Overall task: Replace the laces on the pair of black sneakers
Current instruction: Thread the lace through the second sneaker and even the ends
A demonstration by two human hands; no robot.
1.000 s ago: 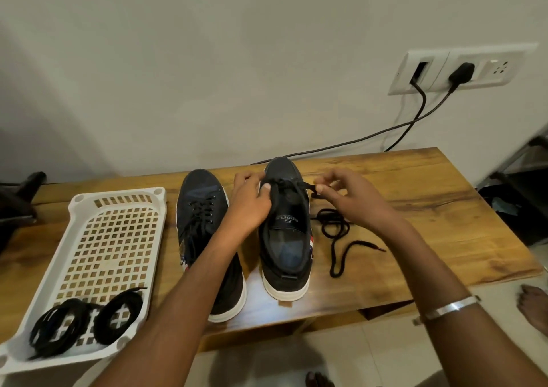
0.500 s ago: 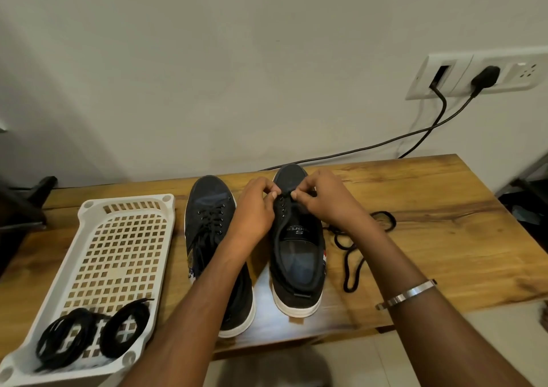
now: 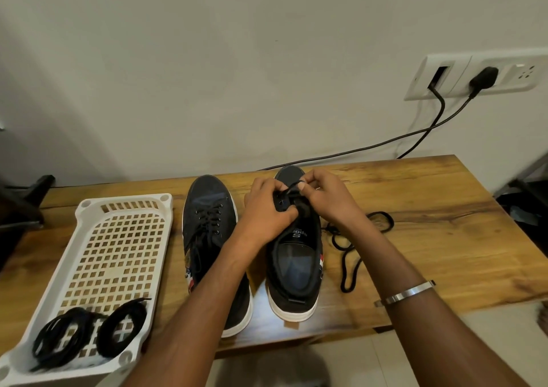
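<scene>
Two black sneakers with white soles stand side by side on the wooden table, toes toward the wall. The left sneaker (image 3: 212,226) is laced. On the right sneaker (image 3: 296,262) my left hand (image 3: 267,211) grips the eyelet flap near the tongue. My right hand (image 3: 324,198) pinches a black lace (image 3: 348,256) just above the top eyelets. The rest of this lace trails loose over the table to the right of the shoe. My hands hide most of the eyelets.
A white perforated plastic tray (image 3: 118,238) lies at the left with two coiled black laces (image 3: 89,333) at its near end. Black cables (image 3: 385,145) run from a wall socket (image 3: 474,75) behind the table. A dark object (image 3: 20,209) stands at far left.
Both hands came together over the right sneaker's upper eyelets. The right hand pulled the lace in from the side, and the loose lace shifted on the table.
</scene>
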